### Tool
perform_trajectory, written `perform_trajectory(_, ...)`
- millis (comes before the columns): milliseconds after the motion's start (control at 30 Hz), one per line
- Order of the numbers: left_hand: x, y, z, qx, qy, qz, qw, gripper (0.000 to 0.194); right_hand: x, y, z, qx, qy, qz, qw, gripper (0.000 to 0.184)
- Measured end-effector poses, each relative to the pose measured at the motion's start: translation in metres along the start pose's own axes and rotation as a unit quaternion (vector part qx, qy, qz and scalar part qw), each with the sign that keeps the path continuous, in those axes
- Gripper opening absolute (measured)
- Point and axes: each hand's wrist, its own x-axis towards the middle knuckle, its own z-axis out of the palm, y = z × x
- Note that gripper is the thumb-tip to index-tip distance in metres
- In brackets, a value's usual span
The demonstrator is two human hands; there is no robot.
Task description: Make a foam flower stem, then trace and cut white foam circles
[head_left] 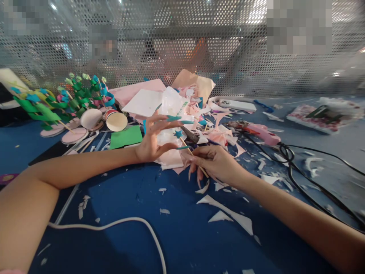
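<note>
A thin wooden stick with a small blue star at its upper end is pinched in my right hand. The stick slants up to the left, and its lower end shows below my fingers. My left hand, with long teal nails, is held to the left of the star. Its thumb and fingers are spread apart around the star's side, and I see nothing held in it. Behind both hands lies a heap of pink and white paper scraps. A green paper square lies left of my left hand.
Green and blue paper plants on sticks stand in round bases at left. A pink glue gun, black cables and a white phone lie at right. A white cable crosses the front. Perforated metal mesh rises behind.
</note>
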Motion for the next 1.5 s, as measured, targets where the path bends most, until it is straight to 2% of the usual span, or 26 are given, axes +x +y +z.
perform_trajectory(133, 0.0046, 0.0044, -0.0055, -0.021, -0.047, -0.012, 0.999, 0.060, -0.0009, -0.0001, -0.0006, -0.006, -0.005, 0.000, 1.000, 0.040)
perform_trajectory(300, 0.0081, 0.0051, -0.0088, -0.012, -0.075, -0.001, 0.997, 0.059, -0.0006, 0.0009, -0.0013, -0.013, -0.009, 0.002, 1.000, 0.037)
perform_trajectory(633, 0.0081, 0.0044, -0.0088, -0.011, -0.083, -0.007, 0.997, 0.048, -0.0009, 0.0015, -0.0021, -0.012, -0.019, -0.005, 1.000, 0.037)
perform_trajectory(1067, 0.0091, 0.0055, -0.0075, -0.004, -0.070, -0.003, 0.998, 0.045, 0.0008, 0.0078, -0.0050, -0.020, -0.027, -0.015, 0.999, 0.033)
perform_trajectory(1333, 0.0108, 0.0074, -0.0094, -0.005, -0.101, -0.014, 0.995, 0.040, -0.0002, 0.0063, -0.0048, -0.011, -0.019, -0.005, 1.000, 0.030)
perform_trajectory(1500, 0.0106, 0.0078, -0.0092, 0.007, -0.098, -0.007, 0.995, 0.040, 0.0014, 0.0077, -0.0056, -0.002, -0.024, -0.005, 1.000, 0.029)
